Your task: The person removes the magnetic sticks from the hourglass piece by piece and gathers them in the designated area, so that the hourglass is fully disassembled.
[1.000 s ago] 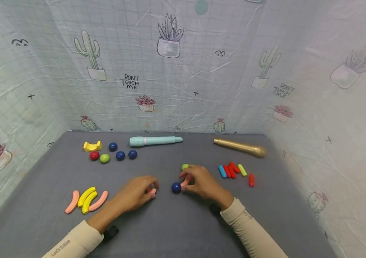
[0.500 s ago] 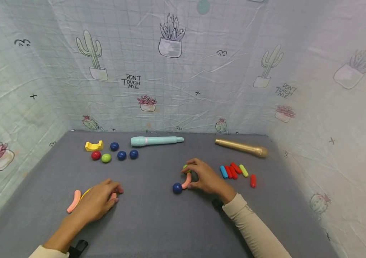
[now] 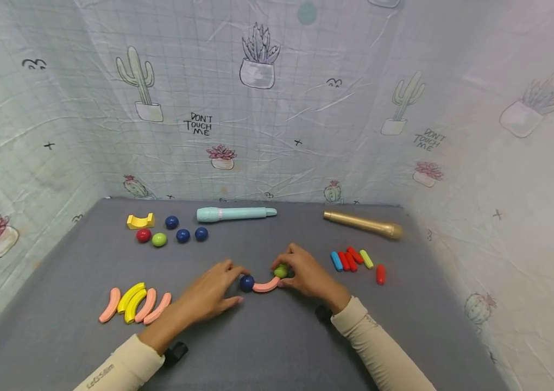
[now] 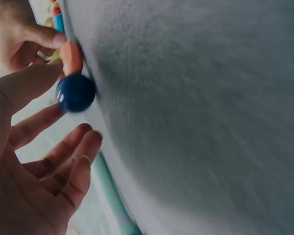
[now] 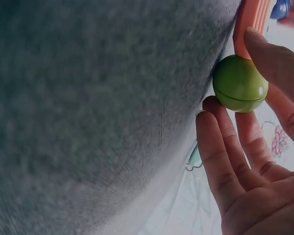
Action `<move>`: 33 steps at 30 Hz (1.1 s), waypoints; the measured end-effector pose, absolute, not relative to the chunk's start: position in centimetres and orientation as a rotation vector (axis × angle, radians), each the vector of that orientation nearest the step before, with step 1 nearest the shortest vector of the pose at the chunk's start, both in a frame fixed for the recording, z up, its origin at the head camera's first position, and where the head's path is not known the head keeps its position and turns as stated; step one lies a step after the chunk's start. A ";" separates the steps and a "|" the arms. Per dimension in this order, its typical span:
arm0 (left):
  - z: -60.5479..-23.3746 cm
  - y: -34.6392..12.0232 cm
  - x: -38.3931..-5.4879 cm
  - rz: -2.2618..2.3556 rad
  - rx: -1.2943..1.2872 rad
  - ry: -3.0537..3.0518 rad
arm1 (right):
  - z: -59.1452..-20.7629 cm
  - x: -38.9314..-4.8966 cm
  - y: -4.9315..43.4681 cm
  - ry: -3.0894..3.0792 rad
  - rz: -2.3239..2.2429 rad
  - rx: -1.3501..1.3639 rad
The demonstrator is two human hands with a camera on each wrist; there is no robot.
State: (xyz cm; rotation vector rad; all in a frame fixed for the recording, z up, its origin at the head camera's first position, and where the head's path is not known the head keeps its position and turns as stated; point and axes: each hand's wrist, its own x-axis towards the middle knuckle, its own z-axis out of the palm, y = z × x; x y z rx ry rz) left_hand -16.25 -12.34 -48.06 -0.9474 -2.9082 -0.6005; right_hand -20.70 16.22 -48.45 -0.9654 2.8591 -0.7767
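Observation:
A pink curved block [image 3: 266, 285] lies mid-table between a blue ball [image 3: 247, 283] and a green ball [image 3: 281, 271], end to end with both. My right hand [image 3: 308, 274] holds the green ball, the index finger at its far side; in the right wrist view the thumb [image 5: 264, 49] lies over the pink block's end. My left hand [image 3: 211, 290] is beside the blue ball, thumb and index finger spread on either side; in the left wrist view the index fingertip is partly behind the ball [image 4: 76, 93]. Firm contact there cannot be told.
Pink and yellow curved blocks [image 3: 134, 304] lie at left. Behind them are a yellow cradle-shaped block [image 3: 140, 221], a red ball [image 3: 143, 235] and several other balls. A teal microphone [image 3: 235, 214], a gold microphone [image 3: 362, 224] and small coloured sticks [image 3: 347, 259] lie farther back and right.
My left hand has left a pink block with the curved blocks at left and come back to mid-table. The blue ball moved left, the middle pink block turned sideways, and the green ball came nearer.

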 end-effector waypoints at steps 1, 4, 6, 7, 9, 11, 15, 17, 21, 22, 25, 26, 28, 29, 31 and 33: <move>-48.2 -11.9 -16.6 -0.606 -0.978 -2.888 | -48.5 -20.7 16.2 2.866 -0.766 -0.972; -48.6 -11.0 -17.5 -0.639 -1.025 -2.866 | -48.6 -20.5 16.0 2.871 -0.760 -0.998; -48.9 -10.6 -18.0 -0.652 -1.027 -2.872 | -48.6 -20.4 15.9 2.869 -0.754 -1.004; -49.0 -10.5 -18.2 -0.656 -1.026 -2.879 | -48.6 -20.3 15.8 2.869 -0.753 -1.005; -49.1 -10.4 -18.7 -0.647 -1.005 -2.896 | -48.6 -20.2 15.7 2.865 -0.756 -1.005; -49.0 -10.6 -19.3 -0.630 -0.987 -2.891 | -48.7 -20.1 15.7 2.867 -0.751 -0.998; -48.5 -11.8 -21.4 -0.573 -0.956 -2.844 | -48.7 -20.1 15.6 2.856 -0.767 -0.993; -48.1 -12.7 -22.9 -0.547 -0.919 -2.827 | -48.7 -20.0 15.6 2.850 -0.766 -0.994; -47.5 -14.4 -26.1 -0.445 -0.817 -2.827 | -48.5 -19.7 15.6 2.835 -0.765 -1.008; -47.4 -14.8 -26.8 -0.414 -0.788 -2.837 | -48.5 -19.7 15.6 2.830 -0.765 -1.010; -47.2 -15.5 -28.6 -0.337 -0.720 -2.887 | -48.5 -19.4 15.5 2.807 -0.777 -1.004; -47.1 -15.7 -29.0 -0.319 -0.705 -2.902 | -48.5 -19.3 15.5 2.797 -0.786 -0.998; -47.0 -16.0 -29.6 -0.303 -0.676 -2.937 | -48.4 -19.1 15.5 2.777 -0.809 -0.995; -46.9 -16.0 -29.7 -0.292 -0.670 -2.947 | -48.4 -19.0 15.4 2.765 -0.822 -0.991; -46.9 -16.0 -29.9 -0.265 -0.665 -2.951 | -48.3 -18.9 15.4 2.744 -0.847 -0.998; -46.8 -15.9 -29.9 -0.240 -0.659 -2.939 | -48.3 -18.8 15.3 2.721 -0.869 -0.998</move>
